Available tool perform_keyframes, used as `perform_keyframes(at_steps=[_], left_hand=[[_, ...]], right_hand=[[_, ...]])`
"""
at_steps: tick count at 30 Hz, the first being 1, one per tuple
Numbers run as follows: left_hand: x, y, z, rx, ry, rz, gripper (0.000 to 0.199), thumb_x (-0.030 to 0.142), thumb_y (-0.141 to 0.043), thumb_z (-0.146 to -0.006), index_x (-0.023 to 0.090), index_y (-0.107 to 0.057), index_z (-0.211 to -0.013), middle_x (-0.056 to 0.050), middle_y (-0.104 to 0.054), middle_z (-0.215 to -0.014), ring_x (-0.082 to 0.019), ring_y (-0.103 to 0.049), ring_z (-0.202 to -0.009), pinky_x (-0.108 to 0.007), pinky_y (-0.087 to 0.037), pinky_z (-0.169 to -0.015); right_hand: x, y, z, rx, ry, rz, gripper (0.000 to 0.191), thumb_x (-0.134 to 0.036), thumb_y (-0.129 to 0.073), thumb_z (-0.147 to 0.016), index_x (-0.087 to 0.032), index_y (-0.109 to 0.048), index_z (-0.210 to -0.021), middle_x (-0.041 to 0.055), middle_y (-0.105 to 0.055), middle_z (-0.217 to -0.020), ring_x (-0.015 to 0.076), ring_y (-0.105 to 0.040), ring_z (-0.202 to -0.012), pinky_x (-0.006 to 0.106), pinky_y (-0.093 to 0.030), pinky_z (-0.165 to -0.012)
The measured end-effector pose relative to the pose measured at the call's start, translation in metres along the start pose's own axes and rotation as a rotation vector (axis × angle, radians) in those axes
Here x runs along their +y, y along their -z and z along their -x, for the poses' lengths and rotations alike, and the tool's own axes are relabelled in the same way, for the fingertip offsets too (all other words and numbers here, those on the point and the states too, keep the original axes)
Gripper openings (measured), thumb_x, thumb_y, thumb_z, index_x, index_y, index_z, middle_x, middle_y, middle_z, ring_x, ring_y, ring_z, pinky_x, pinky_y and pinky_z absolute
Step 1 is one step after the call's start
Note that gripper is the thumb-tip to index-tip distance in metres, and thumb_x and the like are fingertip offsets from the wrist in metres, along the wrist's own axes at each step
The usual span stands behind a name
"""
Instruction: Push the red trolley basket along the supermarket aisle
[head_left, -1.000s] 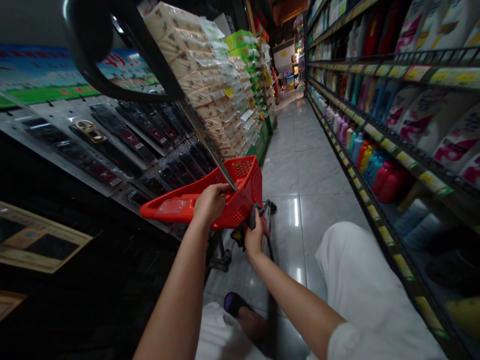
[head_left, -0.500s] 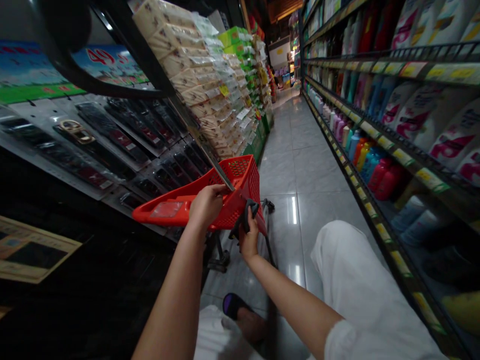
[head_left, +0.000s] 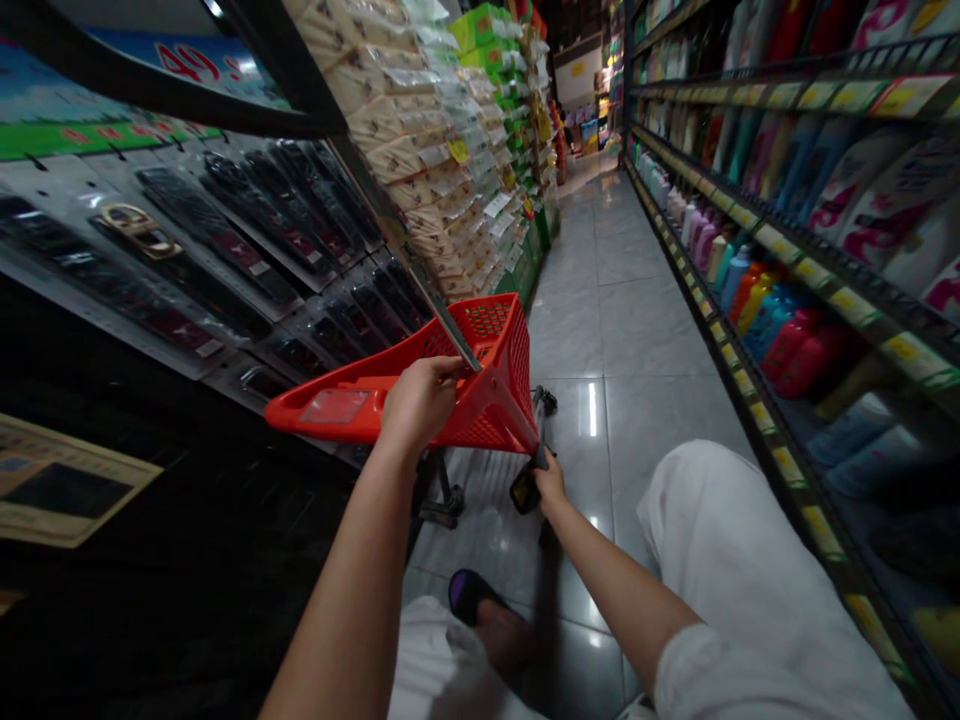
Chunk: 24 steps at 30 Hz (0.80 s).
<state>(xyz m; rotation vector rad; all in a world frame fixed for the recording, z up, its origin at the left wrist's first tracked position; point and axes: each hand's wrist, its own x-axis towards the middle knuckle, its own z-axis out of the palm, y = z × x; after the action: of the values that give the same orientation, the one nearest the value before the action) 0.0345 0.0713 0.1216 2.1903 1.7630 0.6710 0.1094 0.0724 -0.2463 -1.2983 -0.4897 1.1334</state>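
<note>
One red basket (head_left: 499, 420), one dark cloth (head_left: 526, 490); left hand (head_left: 420, 405) curled over the basket's rim beside one metal bar (head_left: 450, 326); right hand (head_left: 550, 480) clasping the cloth by the basket's lower corner; basket just ahead of both hands.

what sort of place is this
Probably a supermarket or similar shop: there are rows of bottles with price labels along them, tall stacks of wrapped packs, and a red shopping cart.
</note>
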Motion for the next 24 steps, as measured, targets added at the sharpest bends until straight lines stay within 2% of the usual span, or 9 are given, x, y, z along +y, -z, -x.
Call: perform_keyframes(at_steps=[3, 7, 12, 15, 17, 20, 22, 24], left_hand=[[0.002, -0.001, -0.001, -0.002, 0.004, -0.005, 0.042, 0.015, -0.051, -0.077, 0.024, -0.078, -0.109, -0.003, -0.078, -0.103, -0.023, -0.068, -0.103, -0.025, -0.050, -0.088], [0.005, -0.001, -0.002, 0.003, 0.022, -0.039, 0.040, 0.018, -0.052, -0.079, 0.024, -0.078, -0.109, -0.004, -0.078, -0.106, -0.023, -0.067, -0.105, -0.026, -0.049, -0.088], [0.008, -0.002, -0.003, 0.002, 0.049, -0.099, 0.038, 0.020, -0.050, -0.081, 0.026, -0.078, -0.106, -0.003, -0.078, -0.106, -0.023, -0.068, -0.103, -0.027, -0.050, -0.085], [0.015, -0.005, -0.006, 0.006, 0.043, -0.129, 0.036, 0.022, -0.049, -0.083, 0.024, -0.078, -0.104, -0.004, -0.078, -0.103, -0.022, -0.068, -0.100, -0.026, -0.049, -0.083], [0.022, -0.007, -0.007, 0.017, 0.033, -0.162, 0.034, 0.024, -0.048, -0.086, 0.021, -0.078, -0.103, -0.006, -0.078, -0.101, -0.022, -0.069, -0.097, -0.026, -0.049, -0.082], [0.028, -0.001, -0.003, -0.013, -0.049, -0.171, 0.040, 0.033, -0.043, -0.093, 0.017, -0.075, -0.109, -0.009, -0.077, -0.105, -0.022, -0.069, -0.098, -0.028, -0.049, -0.085], [0.022, 0.010, 0.005, -0.076, -0.169, -0.155, 0.046, 0.040, -0.039, -0.096, 0.017, -0.071, -0.118, -0.010, -0.074, -0.116, -0.022, -0.067, -0.107, -0.031, -0.048, -0.093], [0.009, 0.022, 0.016, -0.114, -0.254, -0.256, 0.046, 0.047, -0.040, -0.096, 0.021, -0.072, -0.115, -0.008, -0.074, -0.116, -0.025, -0.064, -0.113, -0.041, -0.041, -0.106]], right_hand=[[-0.026, -0.011, 0.004, 0.008, 0.062, -0.007, 0.072, -0.017, -0.050, -0.061, -0.014, -0.063, -0.132, 0.0081, -0.072, -0.119, 0.0217, -0.067, -0.105, 0.033, -0.054, -0.090], [-0.080, -0.027, 0.017, -0.030, 0.210, -0.082, 0.072, -0.012, -0.049, -0.060, -0.015, -0.064, -0.130, 0.0065, -0.069, -0.128, 0.0203, -0.064, -0.115, 0.034, -0.049, -0.101], [-0.156, -0.033, 0.040, -0.180, 0.353, -0.133, 0.072, -0.009, -0.050, -0.060, -0.021, -0.066, -0.130, 0.0011, -0.068, -0.130, 0.0199, -0.061, -0.122, 0.034, -0.045, -0.109], [-0.190, -0.033, 0.050, -0.281, 0.438, -0.151, 0.074, -0.008, -0.048, -0.063, -0.024, -0.063, -0.134, -0.0013, -0.065, -0.134, 0.0194, -0.060, -0.125, 0.034, -0.045, -0.110], [-0.201, -0.032, 0.050, -0.304, 0.472, -0.154, 0.074, -0.007, -0.047, -0.064, -0.023, -0.061, -0.135, -0.0008, -0.064, -0.135, 0.0195, -0.059, -0.126, 0.035, -0.044, -0.111], [-0.203, -0.028, 0.039, -0.286, 0.485, -0.102, 0.073, -0.007, -0.046, -0.063, -0.020, -0.063, -0.133, 0.0019, -0.065, -0.135, 0.0209, -0.059, -0.127, 0.039, -0.042, -0.114], [-0.200, -0.025, 0.027, -0.289, 0.460, -0.048, 0.074, -0.006, -0.047, -0.062, -0.018, -0.064, -0.132, 0.0045, -0.066, -0.134, 0.0223, -0.059, -0.127, 0.041, -0.041, -0.114], [-0.199, -0.023, 0.018, -0.311, 0.426, -0.010, 0.075, -0.005, -0.047, -0.060, -0.016, -0.063, -0.132, 0.0061, -0.066, -0.133, 0.0229, -0.059, -0.127, 0.043, -0.040, -0.114]])
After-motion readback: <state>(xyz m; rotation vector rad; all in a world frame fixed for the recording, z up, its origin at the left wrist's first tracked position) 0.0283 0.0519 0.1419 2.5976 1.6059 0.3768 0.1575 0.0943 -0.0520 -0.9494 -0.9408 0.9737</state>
